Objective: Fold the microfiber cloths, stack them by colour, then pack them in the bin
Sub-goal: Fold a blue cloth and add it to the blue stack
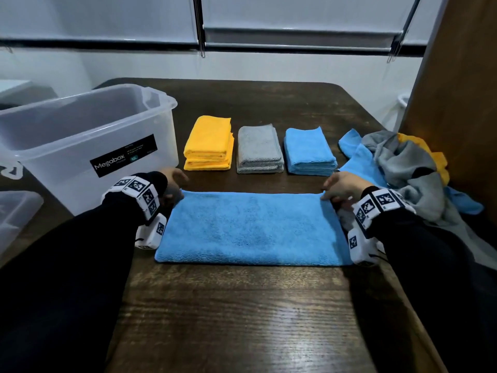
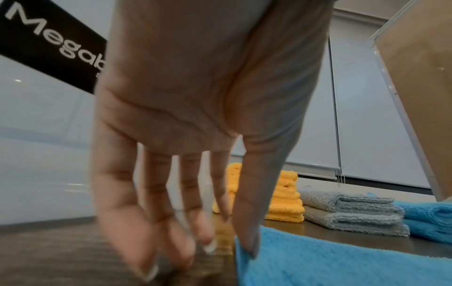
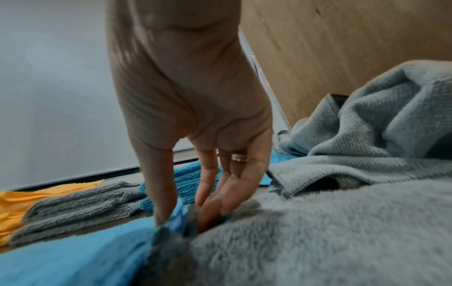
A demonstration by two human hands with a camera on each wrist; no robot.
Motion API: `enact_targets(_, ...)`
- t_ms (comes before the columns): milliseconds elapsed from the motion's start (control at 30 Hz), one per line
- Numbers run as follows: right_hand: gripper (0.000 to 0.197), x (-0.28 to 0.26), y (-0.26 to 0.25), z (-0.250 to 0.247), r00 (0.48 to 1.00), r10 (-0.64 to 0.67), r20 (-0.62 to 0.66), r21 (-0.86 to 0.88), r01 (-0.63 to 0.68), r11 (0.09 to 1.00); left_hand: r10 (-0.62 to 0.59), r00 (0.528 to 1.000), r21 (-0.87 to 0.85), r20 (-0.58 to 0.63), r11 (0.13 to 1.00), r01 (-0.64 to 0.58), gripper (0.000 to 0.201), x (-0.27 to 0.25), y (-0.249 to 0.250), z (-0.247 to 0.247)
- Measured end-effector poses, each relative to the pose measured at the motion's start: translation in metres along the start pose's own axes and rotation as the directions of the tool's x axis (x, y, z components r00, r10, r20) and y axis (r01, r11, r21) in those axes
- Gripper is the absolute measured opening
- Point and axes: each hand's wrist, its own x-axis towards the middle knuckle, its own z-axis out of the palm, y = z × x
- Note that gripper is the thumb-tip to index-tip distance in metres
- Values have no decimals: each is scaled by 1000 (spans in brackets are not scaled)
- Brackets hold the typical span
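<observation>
A blue cloth point(image 1: 252, 227), folded into a wide rectangle, lies flat in the middle of the dark wooden table point(image 1: 242, 319). My left hand point(image 1: 176, 184) is at its far left corner; in the left wrist view the thumb point(image 2: 249, 243) touches that corner of the blue cloth point(image 2: 330, 267) while the straight fingers point(image 2: 195, 232) point down at the table beside it. My right hand point(image 1: 332, 193) is at the far right corner, and in the right wrist view it point(image 3: 181, 214) pinches the cloth's corner point(image 3: 177, 211) between thumb and fingers. Behind stand folded stacks: yellow point(image 1: 208, 144), grey point(image 1: 259, 150), blue point(image 1: 309, 152).
A clear plastic bin point(image 1: 80, 141) labelled Megabox stands at the left. A heap of unfolded grey, blue and yellow cloths point(image 1: 403, 162) lies at the right, against a wooden panel point(image 1: 457, 90). Another clear plastic piece point(image 1: 16, 211) sits at the lower left.
</observation>
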Motion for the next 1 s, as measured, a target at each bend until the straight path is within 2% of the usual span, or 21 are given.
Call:
enact_targets(67, 23, 1, -3, 2, 997, -73, 38, 48, 71, 996, 84, 996, -16, 20, 996, -84, 32, 2, 2, 2)
enact_targets(200, 16, 4, -7, 3, 988, -112, 104, -21, 115, 993, 117, 992, -4, 42, 993, -117, 21, 6, 1, 6)
enact_targets(267, 13, 8, -5, 2, 994, -75, 74, -7, 76, 997, 92, 995, -68, 45, 994, -89, 12, 9, -4, 5)
enact_targets(333, 18, 11, -5, -3, 998, -8, 67, -21, 9, 1000, 75, 995, -146, 58, 987, -66, 11, 10, -7, 2)
enact_targets(433, 38, 11, -4, -11, 979, 111, 173, -103, -94, 990, 97, 994, -223, 48, 971, -84, 10, 8, -9, -2)
enact_targets(533, 47, 11, -1, -12, 948, 151, 281, -120, -121, 985, 94, 995, -303, -34, 948, -100, 13, 10, -13, -4)
enact_targets(667, 29, 12, 2, -5, 983, 118, 139, 109, -133, 985, -18, 981, -377, -191, 925, -56, 22, 13, -15, 3)
enact_targets(767, 37, 11, 8, 0, 978, 151, 143, 180, -175, 968, -145, 985, -471, -91, 878, 86, 40, 7, -10, 9)
enact_targets(833, 42, 8, 10, -3, 969, 147, 201, 172, -182, 968, -176, 984, -453, -14, 879, 151, 48, 2, -9, 9)
enact_targets(900, 44, 1, 10, -8, 950, 134, 281, 106, -170, 980, -169, 983, -376, 69, 909, 183, 51, -1, -13, 6)
enact_targets(1000, 41, -13, 9, -9, 907, 137, 398, -32, -135, 990, -130, 972, -172, 197, 971, 165, 45, -14, -21, 2)
